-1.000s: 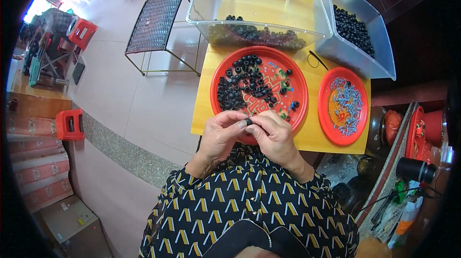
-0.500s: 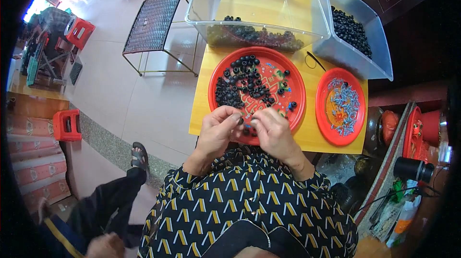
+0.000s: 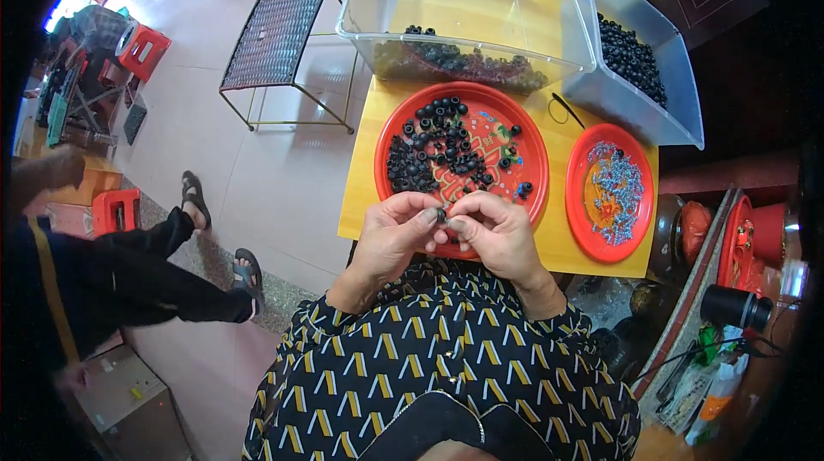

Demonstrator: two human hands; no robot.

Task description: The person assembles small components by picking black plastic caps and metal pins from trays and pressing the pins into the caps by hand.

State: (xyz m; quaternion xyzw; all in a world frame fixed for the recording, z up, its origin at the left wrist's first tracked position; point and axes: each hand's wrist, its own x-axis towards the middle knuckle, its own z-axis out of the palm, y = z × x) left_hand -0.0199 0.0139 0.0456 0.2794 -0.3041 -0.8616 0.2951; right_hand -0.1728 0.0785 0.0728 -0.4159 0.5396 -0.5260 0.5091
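From where I stand, the small black piece (image 3: pixel 441 215) sits between the fingertips, above the near part of the large red tray (image 3: pixel 537 148). The left hand (image 3: pixel 393 233) pinches it between thumb and finger; the right hand (image 3: pixel 498 236) meets it with bent fingertips, though I can't tell whether those grip the piece or something hidden. Held by so little, it could well slip if the two hands push unevenly, dropping among the loose black pieces (image 3: pixel 412 171) and getting lost among lookalikes, or bouncing over the near rim towards the lap. The smaller red tray (image 3: pixel 650 203), with its silvery-blue bits (image 3: pixel 620 191), lies close to the right edge of the counter (image 3: pixel 359 203); a stray elbow could tip it. The passer-by in dark trousers (image 3: pixel 163 285) is well apart, but a glance that way might loosen the pinch.
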